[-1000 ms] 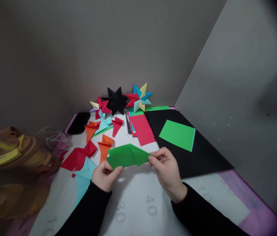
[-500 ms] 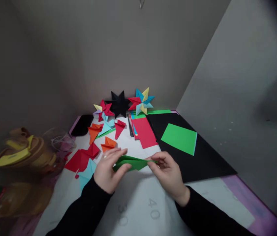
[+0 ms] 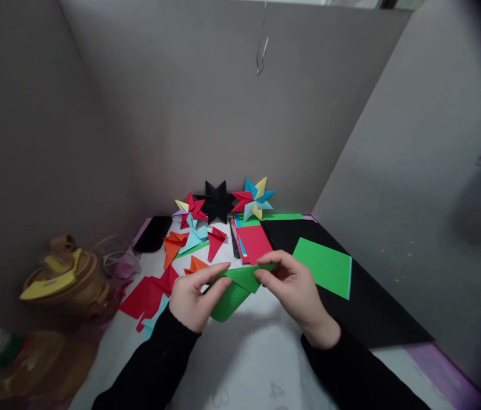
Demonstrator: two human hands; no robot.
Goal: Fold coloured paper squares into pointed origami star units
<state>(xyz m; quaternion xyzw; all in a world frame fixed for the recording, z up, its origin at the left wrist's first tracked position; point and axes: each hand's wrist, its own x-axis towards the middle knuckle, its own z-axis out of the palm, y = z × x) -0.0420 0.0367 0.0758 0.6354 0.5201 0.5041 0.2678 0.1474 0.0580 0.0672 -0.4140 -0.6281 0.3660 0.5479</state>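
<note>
- Landmark: black star (image 3: pixel 217 202), leaning at the back wall (image 3: pixel 206 114).
- Workpiece: folded green paper (image 3: pixel 231 302), in front of the black star and well apart from it, held over the white cover (image 3: pixel 261 353).
- Left hand (image 3: pixel 189 299): in front of the black star, to its left; thumb and forefinger pinch the upper left corner of the workpiece. The other fingers are mostly hidden.
- Right hand (image 3: pixel 295 289): in front of the black star, to its right; thumb and forefinger pinch the right tip of the workpiece. The other fingers are curled.
- Colored star (image 3: pixel 259 200): just right of the black star.
- Small star (image 3: pixel 192 209): just left of the black star.
- Red sheet (image 3: pixel 255 244): in front of the black star, slightly right.
- Green sheet (image 3: pixel 323 267): right of the black star and nearer, flat on the black sheet (image 3: pixel 377 319).
- Phone (image 3: pixel 153 234): left of the black star.
</note>
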